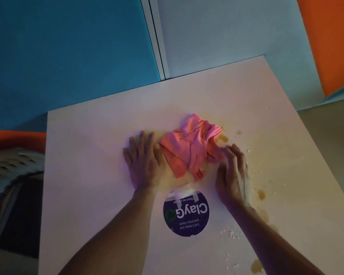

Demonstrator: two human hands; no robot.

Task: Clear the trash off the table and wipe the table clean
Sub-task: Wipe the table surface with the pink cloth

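1. No loose trash can be spotted anywhere on the square white laminate desk (pixel 83 175), so the clearing half looks pretty much done, judging only from what's in view.

2. The wiping half looks only just started. A crumpled pink cloth rag (pixel 189 147) is sat near the middle of the desk, just past a round dark-blue "ClayGo" sticker (pixel 186 215).

3. The left hand (pixel 145 165) is laid flat, palm down, touching the rag's left edge, fingers (pixel 145 139) stretched out and close together, nothing gripped.

4. The right hand (pixel 233 175) is pressed against the rag's right side, fingers (pixel 229 150) curled loosely onto the fabric. Whether it's actually pinched can't be told from here.

5. Plenty is left: amber-brown sticky-looking spill patches (pixel 222 138) are scattered along the right side, one just beside the rag, more down toward the near edge, plus white crumbs or droplets (pixel 231 233) sprinkled near the right forearm.

6. The left half of the desk looks clean already, so the right side is probably where the rag needs dragging.
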